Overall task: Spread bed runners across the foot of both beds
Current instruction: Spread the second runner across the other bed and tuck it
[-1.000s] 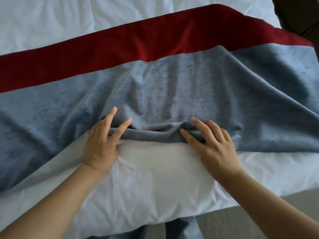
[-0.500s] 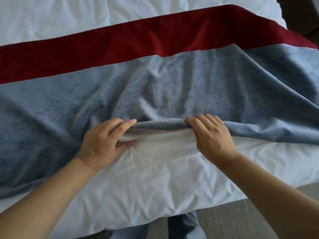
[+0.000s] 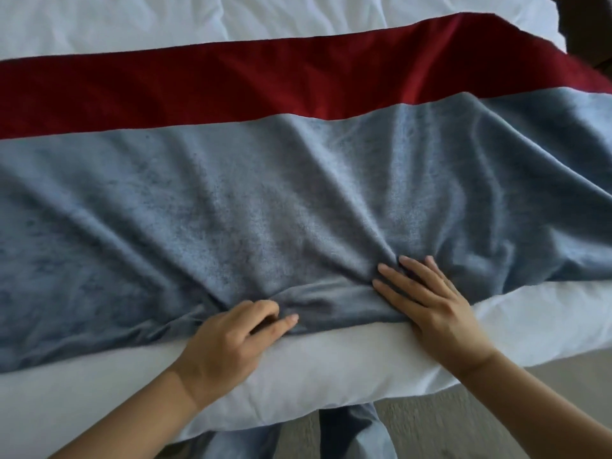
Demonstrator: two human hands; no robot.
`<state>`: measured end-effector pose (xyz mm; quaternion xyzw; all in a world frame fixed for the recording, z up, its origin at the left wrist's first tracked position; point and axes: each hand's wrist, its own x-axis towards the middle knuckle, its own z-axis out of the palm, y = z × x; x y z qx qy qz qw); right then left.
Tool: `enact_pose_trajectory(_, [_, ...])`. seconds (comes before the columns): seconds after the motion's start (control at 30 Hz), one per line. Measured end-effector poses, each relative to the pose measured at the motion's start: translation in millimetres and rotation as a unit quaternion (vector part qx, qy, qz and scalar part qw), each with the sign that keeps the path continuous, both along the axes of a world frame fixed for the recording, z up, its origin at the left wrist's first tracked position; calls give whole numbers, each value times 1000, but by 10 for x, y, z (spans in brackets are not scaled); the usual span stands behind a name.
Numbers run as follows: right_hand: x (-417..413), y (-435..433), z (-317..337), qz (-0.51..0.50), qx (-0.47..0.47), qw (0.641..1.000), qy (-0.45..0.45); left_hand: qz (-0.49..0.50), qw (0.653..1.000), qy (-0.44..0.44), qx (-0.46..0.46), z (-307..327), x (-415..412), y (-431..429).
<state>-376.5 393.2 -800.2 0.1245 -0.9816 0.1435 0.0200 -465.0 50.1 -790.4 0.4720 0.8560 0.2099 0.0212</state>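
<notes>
A bed runner [image 3: 265, 200], grey-blue with a dark red band [image 3: 231, 81] along its far side, lies across the white bed [image 3: 331, 369], creased toward its near hem. My left hand [image 3: 228, 342] rests at the near hem, its curled fingers and thumb pinching a fold of the runner. My right hand [image 3: 430, 309] lies flat on the hem to the right, fingers spread and pressing the cloth down. A bunched ridge of runner runs between the two hands.
White duvet [image 3: 132, 18] shows beyond the red band. A strip of white bedding runs along the near edge of the bed. Grey floor [image 3: 447, 425] and my jeans-clad legs [image 3: 351, 435] are below it. Dark furniture [image 3: 592, 24] stands at the top right corner.
The runner's near hem has come closer to the bed's foot edge, covering more white bedding. My right hand went from gripping the hem to lying flat on it.
</notes>
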Motion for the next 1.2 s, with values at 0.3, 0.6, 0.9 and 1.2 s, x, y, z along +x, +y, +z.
enact_pose_trajectory(0.3, [-120, 14, -74, -32, 5, 968, -250, -38, 988, -127, -80, 113, 74, 64])
enact_pose_trajectory(0.6, [-296, 110, -95, 34, 23, 963, -268, -2, 976, -131, -176, -73, 78, 863])
enact_pose_trajectory(0.9, [-166, 986, -83, 70, -43, 995, -61, 61, 970, -136, -194, -151, 275, 2620])
enact_pose_trajectory(1.2, [-16, 2733, -48, -30, -1, 1000, -8, -24, 980, -83, -181, -22, 351, 4081])
